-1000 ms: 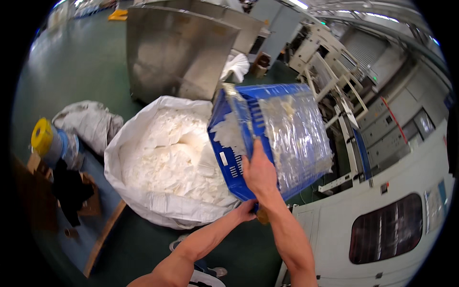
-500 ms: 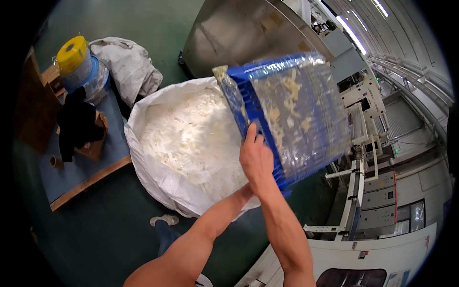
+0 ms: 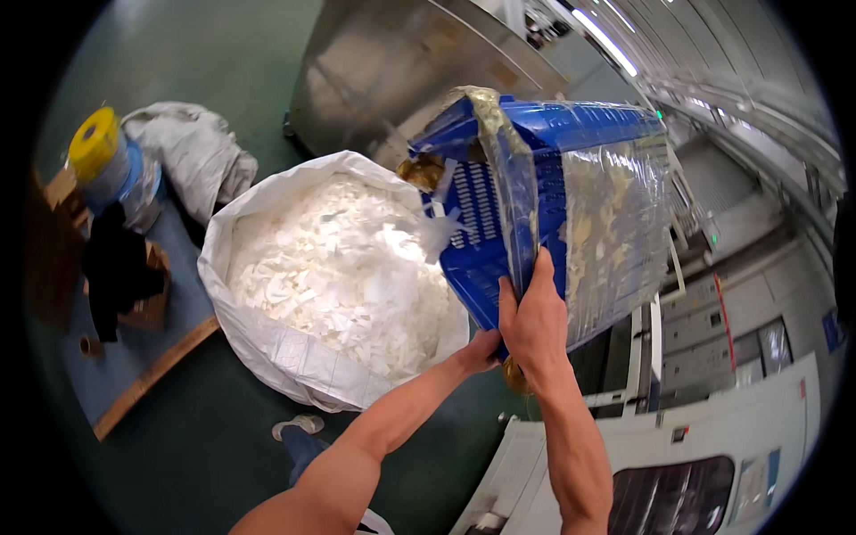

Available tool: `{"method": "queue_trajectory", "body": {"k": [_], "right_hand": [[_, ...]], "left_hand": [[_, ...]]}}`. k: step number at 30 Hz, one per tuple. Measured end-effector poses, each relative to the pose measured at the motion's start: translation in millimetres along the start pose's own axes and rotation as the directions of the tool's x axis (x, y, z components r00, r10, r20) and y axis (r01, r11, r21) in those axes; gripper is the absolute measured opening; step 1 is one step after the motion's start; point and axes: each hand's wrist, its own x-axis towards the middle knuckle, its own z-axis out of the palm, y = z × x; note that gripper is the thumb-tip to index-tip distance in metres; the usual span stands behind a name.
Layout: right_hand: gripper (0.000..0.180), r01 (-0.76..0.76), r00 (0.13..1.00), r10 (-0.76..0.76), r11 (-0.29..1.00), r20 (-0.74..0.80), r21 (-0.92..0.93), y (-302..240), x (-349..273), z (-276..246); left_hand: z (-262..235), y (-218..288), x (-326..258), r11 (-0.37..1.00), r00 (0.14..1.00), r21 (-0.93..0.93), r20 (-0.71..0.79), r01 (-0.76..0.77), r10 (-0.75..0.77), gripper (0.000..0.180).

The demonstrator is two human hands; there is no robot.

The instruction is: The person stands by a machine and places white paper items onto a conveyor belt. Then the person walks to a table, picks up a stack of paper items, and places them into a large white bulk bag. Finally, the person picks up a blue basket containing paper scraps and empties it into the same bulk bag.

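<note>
Both my hands hold a blue plastic basket (image 3: 553,214) wrapped in clear film and tape, tipped on its side with its mouth toward a big white sack (image 3: 299,366). My right hand (image 3: 537,321) is closed on the taped rim. Lower down, my left hand (image 3: 486,349) grips the basket's near corner, its fingers partly hidden. The slotted inside of the basket shows, with a few white scraps (image 3: 437,234) blurred at its mouth. White shredded scraps (image 3: 330,276) heap up inside the open sack, just left of the basket.
Left of the sack, a blue-topped platform (image 3: 134,366) holds a cardboard box under a black cloth (image 3: 116,267). Yellow and blue rolls (image 3: 94,143) and a crumpled grey-white sack (image 3: 192,152) lie behind. A large metal bin (image 3: 383,71) stands beyond; white machinery (image 3: 713,446) is at right.
The basket has turned, so its slotted inside now shows, and it sits farther right in view. My left hand has come into sight at its corner. The sack appears shifted left.
</note>
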Motion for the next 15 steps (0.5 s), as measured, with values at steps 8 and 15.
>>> {"method": "queue_trajectory", "body": {"k": [8, 15], "right_hand": [[0.060, -0.331, 0.906, 0.388, 0.899, -0.170, 0.286, 97.4, -135.5, -57.9], [0.050, -0.318, 0.291, 0.878, 0.464, -0.381, 0.826, 163.9, -389.5, -116.2]], "left_hand": [[60.3, -37.5, -84.0, 0.791, 0.737, -0.395, -0.320, 0.468, -0.595, 0.069], [95.4, -49.1, -239.2, 0.632, 0.609, -0.346, -0.188, 0.693, -0.771, 0.043]]}}
